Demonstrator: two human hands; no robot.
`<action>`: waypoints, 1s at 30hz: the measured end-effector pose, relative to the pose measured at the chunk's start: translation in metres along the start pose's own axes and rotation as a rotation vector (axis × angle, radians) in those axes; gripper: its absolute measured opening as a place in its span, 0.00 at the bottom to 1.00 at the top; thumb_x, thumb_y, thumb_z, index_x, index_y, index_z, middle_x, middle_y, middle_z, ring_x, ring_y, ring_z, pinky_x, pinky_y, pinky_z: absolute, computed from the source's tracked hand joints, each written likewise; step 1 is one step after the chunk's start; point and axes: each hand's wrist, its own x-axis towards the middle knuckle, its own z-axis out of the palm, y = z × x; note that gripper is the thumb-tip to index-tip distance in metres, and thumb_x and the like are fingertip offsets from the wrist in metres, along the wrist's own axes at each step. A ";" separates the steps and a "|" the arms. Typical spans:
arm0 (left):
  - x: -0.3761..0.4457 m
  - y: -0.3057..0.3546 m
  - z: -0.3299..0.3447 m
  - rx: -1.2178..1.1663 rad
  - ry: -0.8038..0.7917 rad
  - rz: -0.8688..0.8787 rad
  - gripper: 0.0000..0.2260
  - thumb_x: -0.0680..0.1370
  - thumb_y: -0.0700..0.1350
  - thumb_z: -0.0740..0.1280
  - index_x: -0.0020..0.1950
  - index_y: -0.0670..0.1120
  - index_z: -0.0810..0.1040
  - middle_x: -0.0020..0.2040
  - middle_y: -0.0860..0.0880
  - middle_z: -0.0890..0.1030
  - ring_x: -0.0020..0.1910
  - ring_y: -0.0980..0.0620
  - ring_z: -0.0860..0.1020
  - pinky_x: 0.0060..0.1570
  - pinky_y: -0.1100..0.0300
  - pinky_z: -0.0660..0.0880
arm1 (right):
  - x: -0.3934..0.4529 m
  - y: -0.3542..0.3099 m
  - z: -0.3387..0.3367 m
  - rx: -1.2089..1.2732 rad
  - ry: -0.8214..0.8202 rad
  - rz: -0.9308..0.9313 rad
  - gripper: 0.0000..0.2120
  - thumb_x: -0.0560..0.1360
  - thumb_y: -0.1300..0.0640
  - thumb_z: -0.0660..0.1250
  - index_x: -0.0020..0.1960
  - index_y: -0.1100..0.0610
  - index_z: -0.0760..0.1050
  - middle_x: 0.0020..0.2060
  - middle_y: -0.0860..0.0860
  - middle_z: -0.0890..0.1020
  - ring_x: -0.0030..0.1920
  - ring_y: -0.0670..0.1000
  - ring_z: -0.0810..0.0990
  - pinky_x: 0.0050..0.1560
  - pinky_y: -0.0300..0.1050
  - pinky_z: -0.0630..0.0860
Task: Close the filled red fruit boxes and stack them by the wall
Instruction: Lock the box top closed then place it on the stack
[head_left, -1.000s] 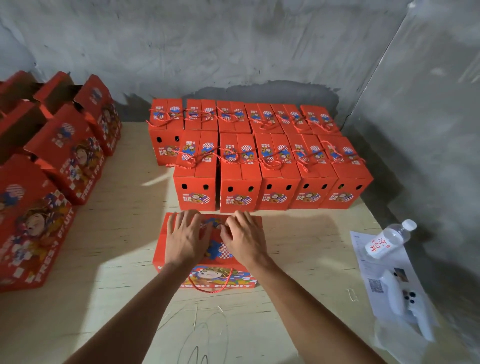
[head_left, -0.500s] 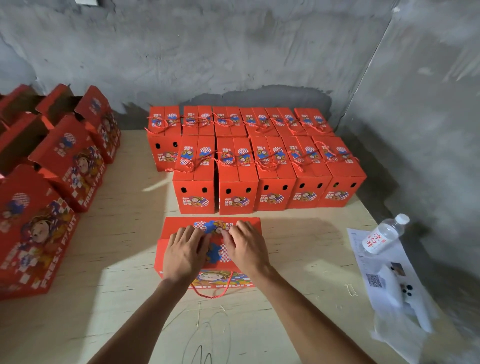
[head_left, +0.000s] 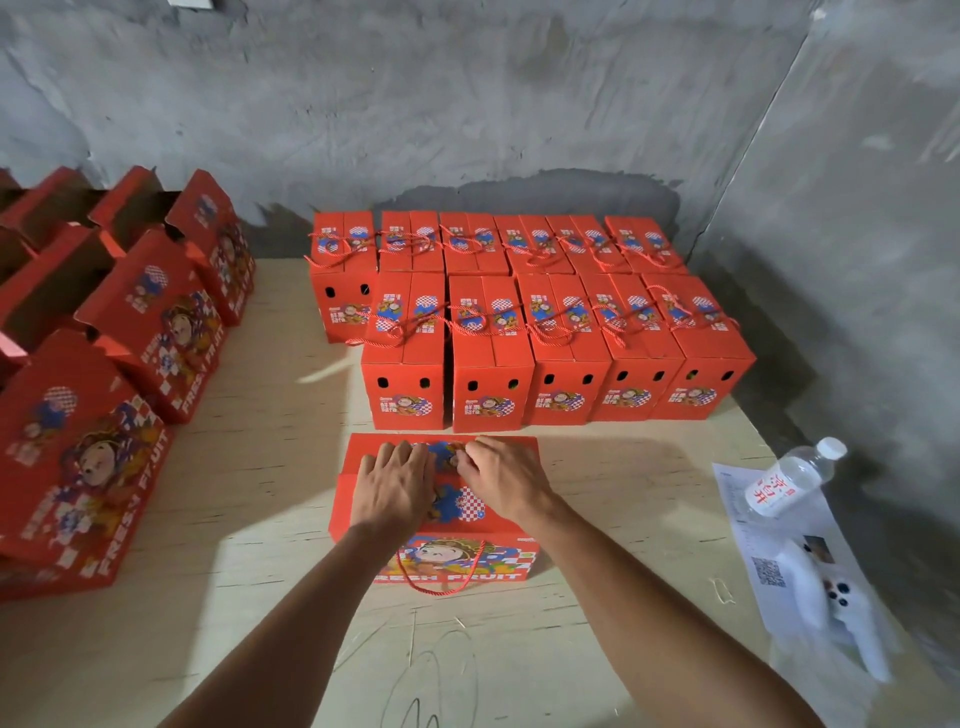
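A red fruit box (head_left: 519, 558) stands on the wooden table (head_left: 260, 519) in front of me, its top flaps down and a red cord handle hanging over its front face. My left hand (head_left: 397, 483) lies flat on the top, fingers spread. My right hand (head_left: 501, 478) rests beside it, fingertips pinching at the seam near the far edge. Behind it, two rows of several closed red boxes (head_left: 566, 364) with cord handles stand against the grey wall (head_left: 467, 104).
Several open red boxes (head_left: 150, 322) stand in rows along the left side. At the right edge lie a water bottle (head_left: 789, 480), a printed sheet (head_left: 748, 540) and a white controller (head_left: 836, 603). A side wall closes the right.
Both hands slid a little toward me along the box top and now press nearer its far seam. The camera tilted slightly; the box stays in place.
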 end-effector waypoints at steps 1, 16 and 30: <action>0.001 -0.001 0.000 0.004 -0.007 0.007 0.20 0.84 0.52 0.46 0.59 0.46 0.75 0.58 0.45 0.78 0.56 0.41 0.75 0.54 0.49 0.70 | -0.002 0.000 0.003 -0.059 0.028 -0.011 0.12 0.83 0.50 0.61 0.47 0.56 0.78 0.43 0.50 0.79 0.42 0.50 0.76 0.42 0.47 0.72; 0.020 -0.004 0.013 -0.034 -0.010 -0.081 0.17 0.85 0.57 0.50 0.67 0.50 0.70 0.63 0.51 0.76 0.65 0.48 0.71 0.71 0.45 0.60 | 0.004 0.007 0.015 -0.105 0.038 0.169 0.15 0.84 0.50 0.53 0.54 0.54 0.77 0.45 0.49 0.82 0.46 0.51 0.76 0.55 0.52 0.73; 0.000 0.004 0.003 -0.146 0.158 -0.359 0.28 0.83 0.55 0.59 0.78 0.42 0.64 0.80 0.43 0.65 0.81 0.44 0.57 0.80 0.41 0.45 | 0.013 -0.017 0.001 -0.386 -0.228 0.409 0.47 0.77 0.24 0.40 0.45 0.60 0.84 0.40 0.57 0.84 0.46 0.57 0.82 0.49 0.50 0.74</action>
